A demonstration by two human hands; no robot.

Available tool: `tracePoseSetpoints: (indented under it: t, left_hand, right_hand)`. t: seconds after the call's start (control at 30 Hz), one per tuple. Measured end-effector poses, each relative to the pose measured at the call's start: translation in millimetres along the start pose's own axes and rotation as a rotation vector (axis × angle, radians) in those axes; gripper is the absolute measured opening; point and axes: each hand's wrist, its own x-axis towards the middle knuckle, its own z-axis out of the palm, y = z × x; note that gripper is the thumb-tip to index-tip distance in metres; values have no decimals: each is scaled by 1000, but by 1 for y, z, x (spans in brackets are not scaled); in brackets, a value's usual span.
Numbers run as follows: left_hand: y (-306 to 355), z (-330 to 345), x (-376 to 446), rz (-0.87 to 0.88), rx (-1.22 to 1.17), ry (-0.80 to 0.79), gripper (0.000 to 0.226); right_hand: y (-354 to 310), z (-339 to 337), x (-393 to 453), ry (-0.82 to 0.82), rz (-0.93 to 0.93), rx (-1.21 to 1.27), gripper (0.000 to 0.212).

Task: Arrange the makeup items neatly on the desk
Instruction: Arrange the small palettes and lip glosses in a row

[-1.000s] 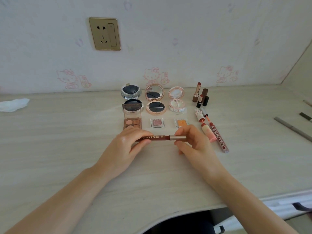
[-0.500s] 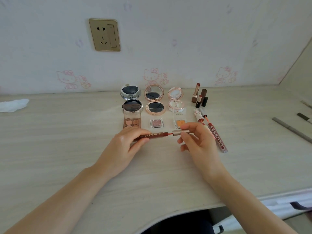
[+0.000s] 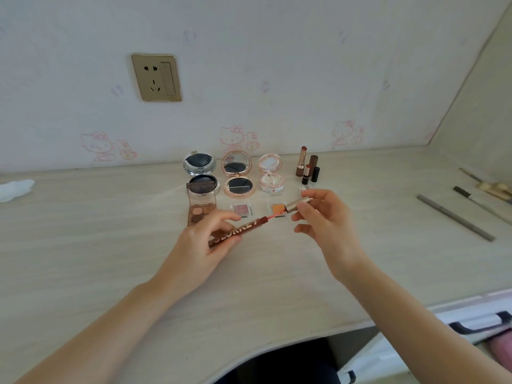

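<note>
Your left hand (image 3: 203,245) fingers grip lip gloss tube (image 3: 238,230) above counter (image 3: 83,245); long axis rises toward right. Your right hand (image 3: 322,217) fingers pinch cap (image 3: 296,204), wand (image 3: 277,214) partly drawn out, in line with tube mouth.

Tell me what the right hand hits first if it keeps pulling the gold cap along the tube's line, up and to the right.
Probably the upright lipsticks behind the right hand, though depth is unclear.

Wall socket (image 3: 156,77), crumpled tissue (image 3: 15,186)
</note>
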Motion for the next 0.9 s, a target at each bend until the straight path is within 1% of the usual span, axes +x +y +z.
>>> tracePoseSetpoints:
  t: [0.07, 0.2, 0.27, 0.37, 0.57, 0.63, 0.77, 0.83, 0.9]
  left_hand:
    - [6, 4, 2, 17, 7, -44, 31]
    - [22, 16, 7, 132, 36, -130, 28]
    - [31, 25, 12, 158, 27, -174, 24]
    - [41, 40, 19, 194, 16, -201, 25]
    - [63, 77, 35, 290, 22, -240, 30]
    - [71, 89, 40, 306, 26, -277, 38]
    - [84, 113, 50, 328, 84, -365, 64]
    - [90, 124, 57, 362, 120, -367, 68]
    - [93, 134, 64, 382, 161, -352, 65]
  right_hand:
    - [-5, -6, 5, 11, 15, -18, 15]
    - [-14, -19, 16, 15, 56, -48, 15]
    - [-19, -27, 21, 12, 73, -29, 14]
    - [-28, -41, 29, 11, 92, -15, 12]
    - [-41, -74, 50, 14, 132, -114, 14]
    - [-43, -83, 57, 20, 143, -144, 14]
    - [-44, -97, 69, 30, 155, -210, 11]
    - [-45, -102, 76, 35, 156, -237, 10]
    - [-45, -107, 82, 42, 159, -265, 9]
